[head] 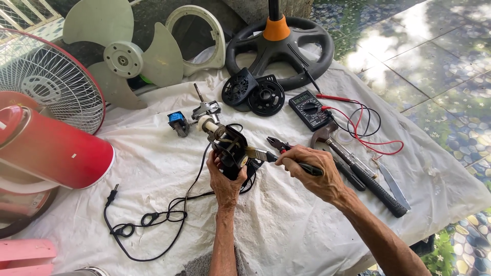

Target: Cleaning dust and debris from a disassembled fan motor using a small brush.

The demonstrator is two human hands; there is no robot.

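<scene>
A wrinkled white cloth (286,225) covers the counter. At its middle the left hand (225,179) is wrapped shut around a black fan motor (230,148), its pale shaft end pointing up and away to the left. The right hand (312,171) is closed around a small brush (271,156) with a black handle; the brush lies nearly level, bristles leftward against the motor. A thin black cord (153,220) trails left. Just right lie pliers (280,144), a hammer (358,168) and a multimeter (308,109).

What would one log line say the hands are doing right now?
left hand: holds black fan motor | right hand: holds small brush against motor | nearby: pliers, hammer, multimeter | surface: white cloth
</scene>
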